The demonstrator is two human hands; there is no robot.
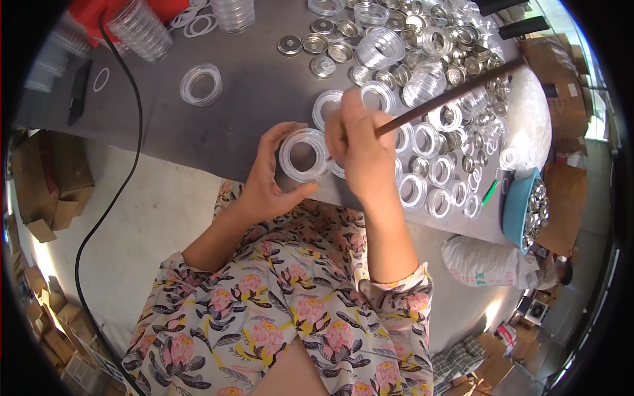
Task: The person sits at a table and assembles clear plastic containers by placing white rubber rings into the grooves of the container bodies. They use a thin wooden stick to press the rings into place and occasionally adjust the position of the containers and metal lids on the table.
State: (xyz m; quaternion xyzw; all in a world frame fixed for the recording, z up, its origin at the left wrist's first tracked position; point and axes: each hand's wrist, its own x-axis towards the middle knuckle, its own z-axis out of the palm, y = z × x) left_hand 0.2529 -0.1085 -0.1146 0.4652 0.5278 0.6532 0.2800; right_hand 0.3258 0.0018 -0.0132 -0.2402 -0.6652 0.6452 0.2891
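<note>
A round clear plastic lid with a ring-shaped rim (284, 160) is gripped between the thumb and fingers of my left hand (265, 185), at the table's near edge. My right hand (364, 155) is closed round a long, thin brown stick (456, 94), which slants up to the right. The stick's lower end points toward the right side of the lid; its tip is too small to make out. More clear ring-shaped lids (413, 191) lie beside and behind my right hand, partly covered by it. One separate clear lid (201, 85) rests farther left on the table.
Silvery metal caps (315, 43) and clear lids heap up at the back right. A blue basin (517, 210) of metal pieces stands at the right edge. Stacked clear lids (140, 31) stand at the back left. A black cable (139, 125) crosses the left side.
</note>
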